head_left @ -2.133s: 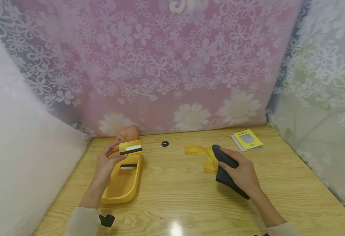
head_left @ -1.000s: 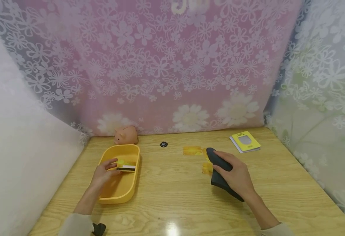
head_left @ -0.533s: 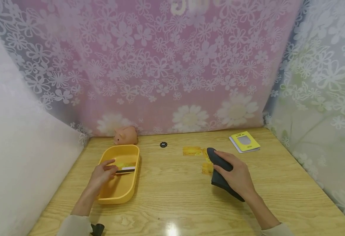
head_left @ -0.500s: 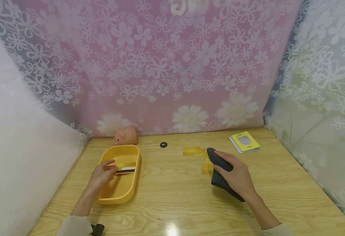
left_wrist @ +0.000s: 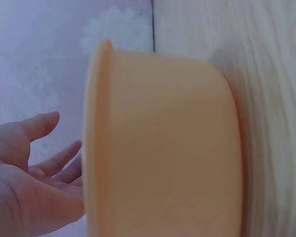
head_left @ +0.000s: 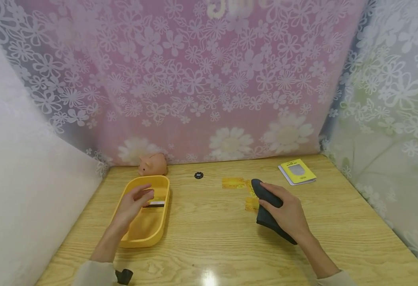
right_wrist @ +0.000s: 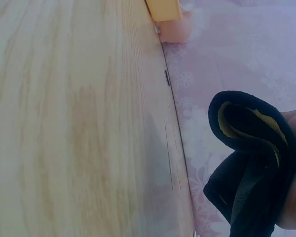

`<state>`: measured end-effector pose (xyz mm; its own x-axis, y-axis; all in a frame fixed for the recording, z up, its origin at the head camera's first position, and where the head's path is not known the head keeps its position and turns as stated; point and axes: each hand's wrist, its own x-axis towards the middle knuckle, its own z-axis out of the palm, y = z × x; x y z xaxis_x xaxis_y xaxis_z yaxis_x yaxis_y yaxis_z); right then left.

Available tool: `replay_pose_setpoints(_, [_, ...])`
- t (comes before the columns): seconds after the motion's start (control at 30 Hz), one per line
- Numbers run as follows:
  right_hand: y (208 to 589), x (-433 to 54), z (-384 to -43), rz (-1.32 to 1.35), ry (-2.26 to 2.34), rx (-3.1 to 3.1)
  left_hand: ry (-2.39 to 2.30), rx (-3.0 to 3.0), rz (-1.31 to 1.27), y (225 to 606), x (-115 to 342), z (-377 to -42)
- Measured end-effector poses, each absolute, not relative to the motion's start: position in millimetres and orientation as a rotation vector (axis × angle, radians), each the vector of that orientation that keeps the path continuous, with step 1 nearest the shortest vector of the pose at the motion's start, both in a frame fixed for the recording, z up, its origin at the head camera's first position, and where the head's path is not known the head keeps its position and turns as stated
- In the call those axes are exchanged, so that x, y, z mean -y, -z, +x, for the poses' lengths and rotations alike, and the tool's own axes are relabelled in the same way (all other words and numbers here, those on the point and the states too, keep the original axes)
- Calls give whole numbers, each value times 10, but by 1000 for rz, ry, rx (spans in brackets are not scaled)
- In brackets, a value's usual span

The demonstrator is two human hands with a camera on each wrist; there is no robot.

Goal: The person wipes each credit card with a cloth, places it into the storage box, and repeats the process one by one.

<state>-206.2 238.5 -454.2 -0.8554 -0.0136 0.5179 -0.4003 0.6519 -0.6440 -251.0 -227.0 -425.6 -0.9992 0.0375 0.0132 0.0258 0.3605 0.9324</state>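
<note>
Above the yellow tray (head_left: 146, 241) at the left hovers my left hand (head_left: 130, 204), its fingers loosely bent and holding nothing. Inside the tray lies a yellow card (head_left: 156, 204) with a black stripe, partly hidden by that hand. In the left wrist view the tray wall (left_wrist: 167, 143) blocks sight of the card. My right hand (head_left: 289, 212) grips a dark folded cloth-like piece (head_left: 266, 194) above the table; the right wrist view shows yellowish material inside the fold (right_wrist: 246, 121). Several yellow cards (head_left: 233, 182) lie beside and partly behind it.
A pink pig figure (head_left: 153, 164) stands behind the tray. On the table (head_left: 209, 238) lie a black round chip (head_left: 198, 175) and, at the back right, a yellow booklet (head_left: 297, 171). Flowered cloth (head_left: 212, 79) hangs along the back.
My left hand lowered the striped card into the tray, let go of it and rose a little. The right hand shifted slightly left early on and keeps its grip on the dark piece.
</note>
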Motion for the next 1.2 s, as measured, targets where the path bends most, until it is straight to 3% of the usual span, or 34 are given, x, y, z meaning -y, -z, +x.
replay_pose_setpoints(0.4, [4558,-2413,-2075,308,-1103,2396,-1751,-2547,341,4085,1605,-2490])
replay_pose_setpoints(1.2, [4582,-2754,-2065,237,-1147,2426,-1500,-2329,709,4661,142,-2835])
